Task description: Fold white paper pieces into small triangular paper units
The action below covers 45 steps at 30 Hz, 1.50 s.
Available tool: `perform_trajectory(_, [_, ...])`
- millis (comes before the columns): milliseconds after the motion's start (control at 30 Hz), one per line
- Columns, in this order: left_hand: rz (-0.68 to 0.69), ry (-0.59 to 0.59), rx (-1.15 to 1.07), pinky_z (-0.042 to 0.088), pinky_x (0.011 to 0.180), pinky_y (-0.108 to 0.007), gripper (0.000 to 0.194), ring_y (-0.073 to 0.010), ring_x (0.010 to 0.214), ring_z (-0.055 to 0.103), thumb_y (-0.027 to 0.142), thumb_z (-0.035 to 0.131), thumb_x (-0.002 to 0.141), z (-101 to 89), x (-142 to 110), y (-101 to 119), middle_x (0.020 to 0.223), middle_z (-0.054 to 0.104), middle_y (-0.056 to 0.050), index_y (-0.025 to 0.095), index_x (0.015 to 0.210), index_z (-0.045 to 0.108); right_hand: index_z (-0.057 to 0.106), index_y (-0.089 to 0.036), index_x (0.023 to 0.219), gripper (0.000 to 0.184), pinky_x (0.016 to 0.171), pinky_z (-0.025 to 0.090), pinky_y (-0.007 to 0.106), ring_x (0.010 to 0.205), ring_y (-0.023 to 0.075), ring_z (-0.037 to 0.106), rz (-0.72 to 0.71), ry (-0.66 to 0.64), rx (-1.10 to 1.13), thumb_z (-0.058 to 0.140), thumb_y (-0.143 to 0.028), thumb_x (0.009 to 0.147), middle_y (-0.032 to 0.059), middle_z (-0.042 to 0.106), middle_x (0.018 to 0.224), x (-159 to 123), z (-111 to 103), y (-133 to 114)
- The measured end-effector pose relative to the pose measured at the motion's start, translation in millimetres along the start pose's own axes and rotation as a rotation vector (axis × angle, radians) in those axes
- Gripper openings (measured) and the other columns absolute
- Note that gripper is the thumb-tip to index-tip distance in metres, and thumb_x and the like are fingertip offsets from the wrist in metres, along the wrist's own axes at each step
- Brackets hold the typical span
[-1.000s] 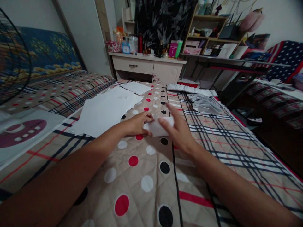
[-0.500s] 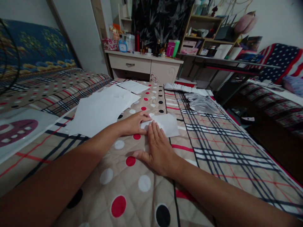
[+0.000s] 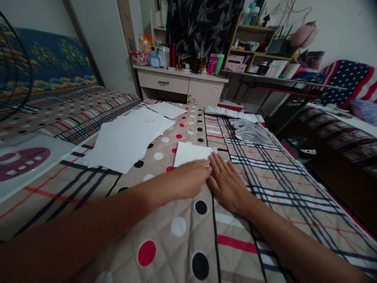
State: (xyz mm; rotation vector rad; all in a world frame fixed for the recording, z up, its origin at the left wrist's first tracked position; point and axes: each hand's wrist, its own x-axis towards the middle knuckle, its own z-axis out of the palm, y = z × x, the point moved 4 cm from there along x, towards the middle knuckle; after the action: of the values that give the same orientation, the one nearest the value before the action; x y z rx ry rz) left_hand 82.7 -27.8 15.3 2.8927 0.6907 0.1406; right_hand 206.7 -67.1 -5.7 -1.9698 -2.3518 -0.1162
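Left hand (image 3: 191, 179): curled at small white paper (image 3: 190, 153) near edge; can't tell if gripping.
Right hand (image 3: 228, 182): flat, fingers extended, at paper's right end.
Paper position: on bedspread (image 3: 167, 243), just beyond left hand.

One head-worn camera looks forward and slightly down along the bed (image 3: 173, 259). The left hand (image 3: 193, 179) and right hand (image 3: 228, 182) appear fairly near, around the frame's centre, with the dresser (image 3: 176, 83) farther off at upper centre.
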Motion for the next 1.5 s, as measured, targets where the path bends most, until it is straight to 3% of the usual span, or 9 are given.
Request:
perform_trajectory(100, [-0.035, 0.069, -0.009, 0.02, 0.119, -0.038, 0.058, -0.0289, 0.148, 0.022, 0.028, 0.043, 0.095, 11.8, -6.9, 17.7, 0.156, 0.027, -0.024, 0.001, 0.145, 0.035, 0.031, -0.002, 0.15, 0.062, 0.119, 0.024, 0.05, 0.148, 0.0292, 0.021, -0.016, 0.008, -0.015, 0.03, -0.036, 0.098, 0.0178, 0.02, 0.158, 0.6, 1.7, 0.7])
perform_trajectory(267, [-0.137, -0.014, -0.056, 0.017, 0.121, -0.039, 0.079, -0.0276, 0.15, 0.012, 0.059, 0.039, 0.094, 15.2, -41.4, -4.8, 0.161, 0.013, -0.019, 0.005, 0.151, 0.026, 0.029, -0.002, 0.151, 0.064, 0.118, 0.025, 0.05, 0.148, 0.0293, 0.021, -0.001, 0.007, -0.007, 0.028, -0.04, 0.099, 0.0183, 0.019, 0.158, -0.2, -1.5, 1.9])
perform_trajectory(467, [-0.216, -0.031, 0.053, 0.02, 0.12, -0.04, 0.08, -0.0273, 0.15, 0.014, 0.061, 0.036, 0.094, 8.3, -63.4, -16.6, 0.16, 0.015, -0.018, 0.005, 0.151, 0.027, 0.031, 0.001, 0.149, 0.067, 0.118, 0.017, 0.058, 0.148, 0.0335, 0.017, 0.018, 0.012, -0.048, 0.032, -0.042, 0.099, 0.0221, 0.023, 0.157, -2.0, -10.6, -11.2])
perform_trajectory(567, [-0.218, -0.009, 0.087, 0.02, 0.12, -0.039, 0.08, -0.0273, 0.149, 0.018, 0.061, 0.037, 0.094, 7.9, -62.1, -14.9, 0.159, 0.02, -0.019, 0.004, 0.149, 0.03, 0.031, 0.001, 0.149, 0.071, 0.118, 0.012, 0.061, 0.148, 0.0361, 0.011, -0.1, 0.051, -0.03, 0.04, -0.045, 0.096, 0.0228, 0.019, 0.158, 1.6, -17.0, -37.2])
perform_trajectory(700, [-0.191, 0.016, 0.097, 0.02, 0.12, -0.035, 0.078, -0.0236, 0.148, 0.022, 0.057, 0.04, 0.094, 6.1, -61.7, -14.8, 0.159, 0.024, -0.017, 0.006, 0.152, 0.024, 0.025, 0.0, 0.151, 0.064, 0.118, 0.026, 0.053, 0.147, 0.032, 0.019, -0.269, -0.062, 0.097, 0.04, -0.031, 0.097, 0.0215, 0.021, 0.157, 5.6, -14.7, -62.1])
perform_trajectory(933, [-0.294, -0.107, 0.236, 0.027, 0.117, -0.042, 0.083, -0.032, 0.146, 0.025, 0.065, 0.039, 0.091, 1.8, -66.8, -11.7, 0.156, 0.026, -0.023, 0.002, 0.146, 0.037, 0.035, -0.003, 0.149, 0.072, 0.116, 0.03, 0.052, 0.147, 0.0326, 0.021, -0.304, 0.04, 0.149, 0.04, -0.053, 0.097, 0.023, 0.025, 0.156, -13.6, -9.1, -31.4])
perform_trajectory(1200, [-0.345, -0.145, 0.299, 0.037, 0.11, -0.043, 0.084, -0.034, 0.142, 0.035, 0.063, 0.049, 0.089, -10.2, -83.4, -18.0, 0.151, 0.035, -0.027, -0.001, 0.142, 0.042, 0.037, -0.002, 0.147, 0.074, 0.116, 0.033, 0.052, 0.145, 0.0322, 0.027, -0.268, 0.104, 0.083, 0.04, -0.055, 0.096, 0.0232, 0.032, 0.154, -35.7, -9.0, 4.5])
perform_trajectory(1367, [-0.374, -0.098, 0.359, 0.05, 0.084, -0.047, 0.055, -0.0336, 0.092, 0.069, 0.054, 0.044, 0.094, -45.9, -63.7, 1.9, 0.09, 0.074, -0.019, 0.009, 0.087, 0.074, 0.037, -0.003, 0.148, 0.073, 0.114, 0.034, 0.053, 0.145, 0.0336, 0.028, -0.219, 0.102, 0.068, 0.039, -0.054, 0.096, 0.0232, 0.032, 0.154, -38.0, -8.6, 5.6])
perform_trajectory(1500, [-0.225, 0.183, 0.161, 0.051, 0.086, -0.038, 0.041, -0.025, 0.1, 0.067, 0.038, 0.036, 0.1, -49.1, -14.9, 26.4, 0.108, 0.071, -0.013, 0.014, 0.111, 0.067, 0.041, -0.003, 0.145, 0.072, 0.115, 0.033, 0.053, 0.144, 0.0332, 0.03, -0.22, 0.099, 0.064, 0.038, -0.056, 0.096, 0.0243, 0.035, 0.152, -36.8, -9.0, 1.5])
